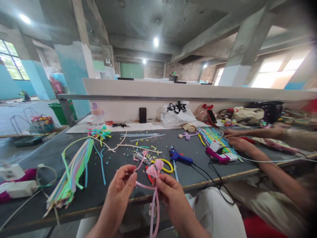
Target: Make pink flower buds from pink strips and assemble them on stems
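Pink fuzzy stems, pipe cleaners (154,211) by their look, hang looped below my right hand (169,191), which pinches them near the top. Above its fingertips stands a pink flower-like head (155,168) of rounded loops. My left hand (123,183) is closed on another part of the pink stem, and a small pink curled tip (144,154) pokes up beyond its fingers. Just behind the hands lie scissors or pliers with yellow handles (165,165), partly hidden by the pink head. A blue glue gun (182,157) rests to the right on the dark table.
At left lies a bundle of pastel pipe cleaners (71,175); another bundle (214,137) is at right, where a co-worker's hands (234,138) work. A phone (142,115), a bottle (97,115) and a white bag (177,114) stand along the back. Black cables (210,181) cross the front edge.
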A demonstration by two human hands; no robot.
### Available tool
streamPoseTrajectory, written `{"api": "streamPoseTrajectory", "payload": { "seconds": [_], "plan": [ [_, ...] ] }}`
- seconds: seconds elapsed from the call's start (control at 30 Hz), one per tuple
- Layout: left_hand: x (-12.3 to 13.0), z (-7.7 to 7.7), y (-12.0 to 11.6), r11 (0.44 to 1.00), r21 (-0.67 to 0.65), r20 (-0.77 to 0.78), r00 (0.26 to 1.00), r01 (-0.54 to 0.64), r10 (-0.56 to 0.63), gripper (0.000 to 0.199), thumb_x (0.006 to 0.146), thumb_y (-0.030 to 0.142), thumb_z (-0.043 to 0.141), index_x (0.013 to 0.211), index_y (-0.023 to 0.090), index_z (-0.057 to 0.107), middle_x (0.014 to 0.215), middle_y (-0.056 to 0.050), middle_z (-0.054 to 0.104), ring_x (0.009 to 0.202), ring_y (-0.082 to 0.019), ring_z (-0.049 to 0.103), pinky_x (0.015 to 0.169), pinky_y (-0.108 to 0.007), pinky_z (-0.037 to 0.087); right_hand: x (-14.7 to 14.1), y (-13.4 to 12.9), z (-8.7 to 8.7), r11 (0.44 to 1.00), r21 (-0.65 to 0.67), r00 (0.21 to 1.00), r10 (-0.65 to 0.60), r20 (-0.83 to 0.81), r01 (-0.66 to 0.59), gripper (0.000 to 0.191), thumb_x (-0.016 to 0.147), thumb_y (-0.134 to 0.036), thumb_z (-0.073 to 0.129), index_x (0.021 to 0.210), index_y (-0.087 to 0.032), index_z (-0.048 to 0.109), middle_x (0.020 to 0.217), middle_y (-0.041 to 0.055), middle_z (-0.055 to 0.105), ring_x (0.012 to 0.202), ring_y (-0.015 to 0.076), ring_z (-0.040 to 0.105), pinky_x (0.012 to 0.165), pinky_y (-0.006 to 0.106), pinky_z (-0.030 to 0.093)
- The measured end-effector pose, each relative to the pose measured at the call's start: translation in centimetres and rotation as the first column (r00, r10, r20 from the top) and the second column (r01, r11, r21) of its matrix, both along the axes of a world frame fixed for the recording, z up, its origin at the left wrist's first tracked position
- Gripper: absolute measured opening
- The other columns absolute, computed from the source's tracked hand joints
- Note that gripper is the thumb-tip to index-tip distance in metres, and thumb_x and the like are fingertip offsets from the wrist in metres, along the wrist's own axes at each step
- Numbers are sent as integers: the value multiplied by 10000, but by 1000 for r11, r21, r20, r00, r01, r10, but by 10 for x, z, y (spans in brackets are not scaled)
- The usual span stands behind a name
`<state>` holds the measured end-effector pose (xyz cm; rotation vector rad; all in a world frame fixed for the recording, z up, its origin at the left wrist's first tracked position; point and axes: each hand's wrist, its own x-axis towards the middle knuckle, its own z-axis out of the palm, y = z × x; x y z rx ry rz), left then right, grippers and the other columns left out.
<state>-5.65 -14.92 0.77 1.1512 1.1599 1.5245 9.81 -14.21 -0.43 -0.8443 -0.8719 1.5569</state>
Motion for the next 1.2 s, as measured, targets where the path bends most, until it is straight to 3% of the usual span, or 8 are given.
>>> {"api": "streamPoseTrajectory", "payload": {
  "seconds": [0.17, 0.3, 0.43, 0.6, 0.8, 0.97, 1.2],
  "plan": [
    [-2, -23, 0, 1000, 8, -119, 993, 21, -20, 228, 747, 376, 615, 855, 175, 619, 616, 26, 521, 550, -103, 449, 499, -184, 368, 6, 9, 6, 997, -37, 985, -71, -156, 66, 187, 622, -279, 784, 684, -154, 659, 594, -35, 586, 491, 51, 473, 490, 155, 386],
    [6, -29, 2, 982, -4, -152, 970, 190, -188, 201, 763, 359, 609, 752, 165, 660, 618, 5, 542, 559, -106, 459, 516, -183, 371, 6, 12, 11, 992, 8, 979, -122, -163, 125, 200, 606, -271, 795, 700, -161, 657, 622, -37, 600, 512, 54, 485, 503, 158, 391],
    [18, -21, 3, 918, -62, 57, 920, 391, -388, 255, 772, 375, 607, 903, 170, 685, 767, -49, 647, 711, -159, 564, 641, -221, 442, 4, 10, 15, 991, 56, 985, -109, -131, 118, 208, 608, -281, 793, 728, -174, 660, 634, -34, 624, 526, 69, 502, 518, 174, 398],
    [30, -15, 2, 893, -28, 360, 838, 449, -410, 303, 728, 313, 677, 1002, 183, 668, 878, -63, 675, 834, -185, 600, 780, -281, 454, 1, 9, 10, 996, 70, 993, -42, -107, 50, 176, 640, -286, 772, 752, -188, 679, 697, -11, 678, 613, 101, 568, 593, 197, 431],
    [33, -23, 4, 915, -110, 461, 836, 388, -299, 188, 645, 290, 753, 770, 164, 691, 686, -16, 664, 649, -122, 585, 659, -223, 441, -6, 8, 3, 995, 82, 997, -46, -53, 51, 212, 624, -299, 778, 797, -204, 699, 747, -5, 701, 628, 110, 577, 610, 206, 447],
    [26, -31, 7, 947, -110, 412, 881, 300, -232, 282, 538, 348, 809, 645, 126, 673, 617, -23, 645, 607, -120, 564, 625, -219, 427, -14, 9, -4, 994, 91, 996, -60, 69, 54, 239, 573, -347, 800, 753, -216, 713, 752, 9, 695, 672, 155, 594, 623, 241, 468],
    [-1, -49, 8, 985, -25, 308, 939, 168, -153, 284, 567, 357, 787, 642, 130, 633, 597, -4, 600, 577, -103, 514, 578, -207, 400, -38, 22, -14, 959, 281, 966, -40, 255, -34, 194, 626, -379, 754, 662, -195, 705, 676, 5, 623, 678, 156, 556, 642, 232, 452]
  ]
}}
